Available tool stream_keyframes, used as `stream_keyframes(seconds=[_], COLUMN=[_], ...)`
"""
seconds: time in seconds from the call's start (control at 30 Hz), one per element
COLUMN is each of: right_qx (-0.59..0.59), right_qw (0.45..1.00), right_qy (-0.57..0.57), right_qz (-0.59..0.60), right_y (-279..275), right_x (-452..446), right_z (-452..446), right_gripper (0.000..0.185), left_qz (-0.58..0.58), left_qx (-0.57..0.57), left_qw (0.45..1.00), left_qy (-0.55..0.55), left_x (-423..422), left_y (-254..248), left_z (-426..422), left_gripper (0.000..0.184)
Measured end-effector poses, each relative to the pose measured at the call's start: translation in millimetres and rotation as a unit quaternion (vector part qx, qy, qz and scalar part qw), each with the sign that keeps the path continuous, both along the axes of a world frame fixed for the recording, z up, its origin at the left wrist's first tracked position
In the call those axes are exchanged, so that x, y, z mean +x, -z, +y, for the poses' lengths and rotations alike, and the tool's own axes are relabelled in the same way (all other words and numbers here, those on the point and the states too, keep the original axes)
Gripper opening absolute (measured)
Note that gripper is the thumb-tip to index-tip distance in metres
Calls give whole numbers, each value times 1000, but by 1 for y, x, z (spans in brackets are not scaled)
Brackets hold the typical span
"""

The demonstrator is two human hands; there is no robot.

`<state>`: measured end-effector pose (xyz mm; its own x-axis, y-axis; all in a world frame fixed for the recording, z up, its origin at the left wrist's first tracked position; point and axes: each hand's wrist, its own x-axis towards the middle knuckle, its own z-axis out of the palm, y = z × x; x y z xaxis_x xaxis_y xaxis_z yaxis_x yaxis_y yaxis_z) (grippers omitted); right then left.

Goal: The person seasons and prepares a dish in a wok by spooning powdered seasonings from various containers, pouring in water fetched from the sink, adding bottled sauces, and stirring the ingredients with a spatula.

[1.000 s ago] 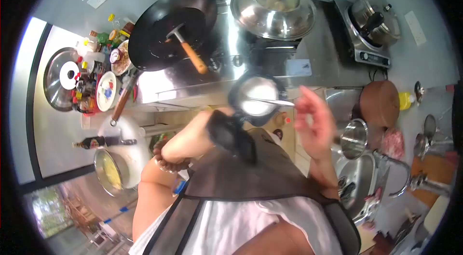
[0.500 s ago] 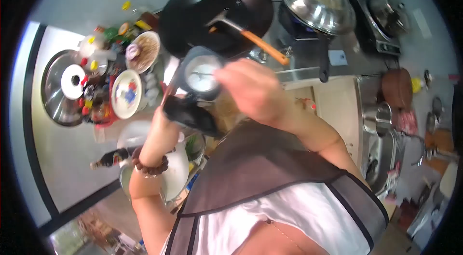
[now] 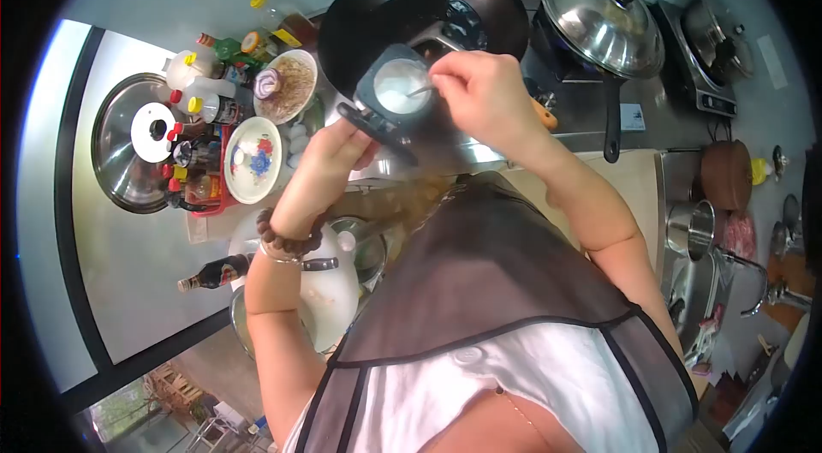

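We are listing: one left hand, its fingers curling closed on a dark canister beside the swung-back lid, part of the grip hiding from us; one right hand, mostly closed, pinching a slim spoon between thumb and fingertips, its far end reaching into white contents. We are judging that the left hand is steadying the canister so its mouth is facing the spoon, and that the lid, hanging toward seven o'clock, is leaving the opening free. The canister is lying at nine o'clock from the right hand, just beside its fingertips, and at one o'clock from the left, touching it. Beyond, a wok is standing toward twelve; a lidded pan is occupying two o'clock from the right hand.
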<state>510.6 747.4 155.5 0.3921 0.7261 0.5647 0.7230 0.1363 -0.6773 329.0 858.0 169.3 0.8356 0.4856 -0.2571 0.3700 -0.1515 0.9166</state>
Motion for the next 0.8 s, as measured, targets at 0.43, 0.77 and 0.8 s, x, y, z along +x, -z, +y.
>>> stream_keyframes(seconds=[0.43, 0.77, 0.8], right_qx=[-97, -68, -69], right_qw=[958, 958, 962], right_qy=[13, 53, 59], right_qz=[268, 272, 259], right_y=[-8, 1, 3], right_x=[38, 86, 90], right_z=[42, 95, 99], right_gripper=[11, 11, 12], left_qz=[-39, -67, -69], left_qx=[-112, -145, -142], left_qw=[988, 976, 974], left_qy=[-101, -145, -163], left_x=[20, 9, 7], left_y=[25, 44, 44], left_z=[35, 67, 67], left_gripper=[21, 22, 22])
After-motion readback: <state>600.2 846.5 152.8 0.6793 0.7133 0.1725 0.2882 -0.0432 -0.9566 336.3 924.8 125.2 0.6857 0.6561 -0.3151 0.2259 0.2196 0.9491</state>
